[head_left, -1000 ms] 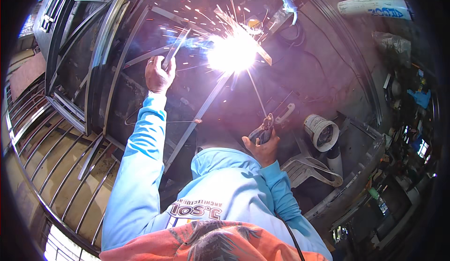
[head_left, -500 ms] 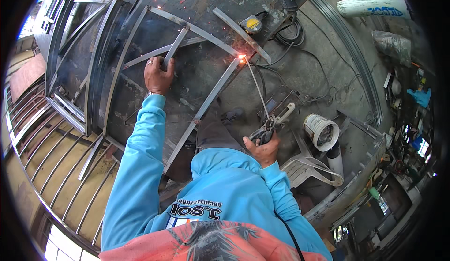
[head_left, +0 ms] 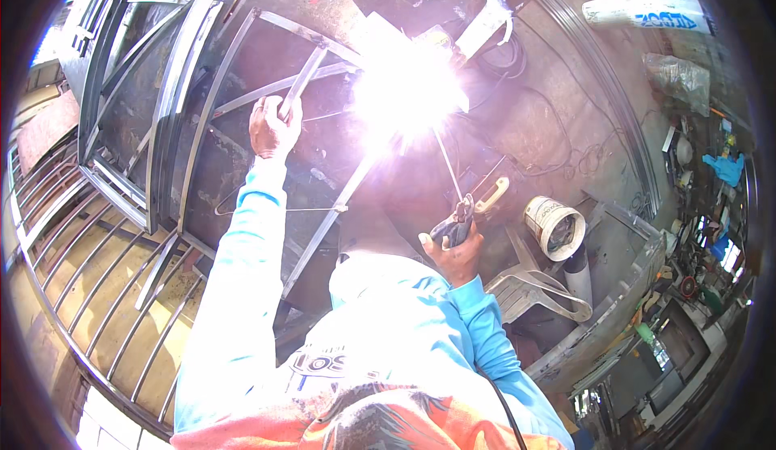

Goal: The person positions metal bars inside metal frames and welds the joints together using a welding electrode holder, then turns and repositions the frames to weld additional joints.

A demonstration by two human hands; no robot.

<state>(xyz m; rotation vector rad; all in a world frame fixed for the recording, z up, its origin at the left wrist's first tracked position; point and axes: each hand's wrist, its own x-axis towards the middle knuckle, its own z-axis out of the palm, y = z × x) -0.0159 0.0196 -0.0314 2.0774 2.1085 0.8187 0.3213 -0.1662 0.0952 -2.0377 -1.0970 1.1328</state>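
Observation:
A blinding white arc hides the corner of the steel frame (head_left: pixel 331 223) lying on the dark table. From that glare a thin welding rod (head_left: pixel 446 165) runs down to the electrode holder (head_left: pixel 462 214). My right hand (head_left: pixel 457 254), at the frame's near right, is closed round the holder's dark handle. On the left, inside the frame, my left hand (head_left: pixel 273 130) grips the lower end of a short steel bar (head_left: pixel 307 74). That bar's far end meets the frame's upper side. A longer steel bar (head_left: pixel 263 92) slants behind it.
More steel frames (head_left: pixel 166 102) stand on the left beside a railing (head_left: pixel 105 288). At right are a white bucket (head_left: pixel 571 222), a plastic chair (head_left: pixel 540 292), long steel bars (head_left: pixel 626 118) on the floor, and a clear plastic bag (head_left: pixel 677 82). Cables (head_left: pixel 558 126) trail across the floor.
The small orange glow at the rod's tip has become a huge white flare that covers the frame's corner and lights up my sleeves. Both hands have stayed nearly in place.

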